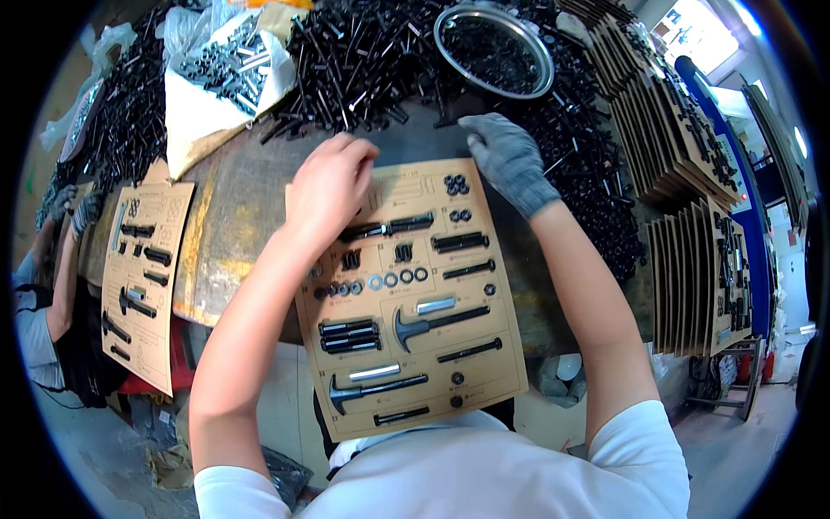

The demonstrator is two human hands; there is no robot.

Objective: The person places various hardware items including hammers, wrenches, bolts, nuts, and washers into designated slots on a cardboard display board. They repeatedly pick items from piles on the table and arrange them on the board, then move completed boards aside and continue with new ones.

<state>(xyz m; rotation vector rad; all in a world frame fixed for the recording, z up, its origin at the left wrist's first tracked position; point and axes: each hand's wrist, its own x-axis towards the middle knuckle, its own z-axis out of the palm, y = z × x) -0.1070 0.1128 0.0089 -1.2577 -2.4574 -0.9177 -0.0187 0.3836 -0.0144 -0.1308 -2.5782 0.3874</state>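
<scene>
A brown cardboard board (415, 355) lies in front of me, its near edge by my body. On it sit rows of black bolts (350, 336), nuts (456, 184), washers (391, 279), hammer-shaped black pieces (441, 326) and silver tubes (374, 373). My bare left hand (333, 183) is over the board's upper left corner, fingers curled together; what they hold is hidden. My right hand (510, 160), in a grey glove, is just beyond the upper right corner with fingers drawn together. A black bolt (445, 124) lies at its fingertips; I cannot tell if it is gripped.
Black bolts (354, 60) heap across the table's far side, beside a white sack (212, 112) of metal parts and a round metal pan (494, 52). Filled boards (692, 277) stand stacked at right. At left, a co-worker's gloved hands (78, 212) are at another board (143, 285).
</scene>
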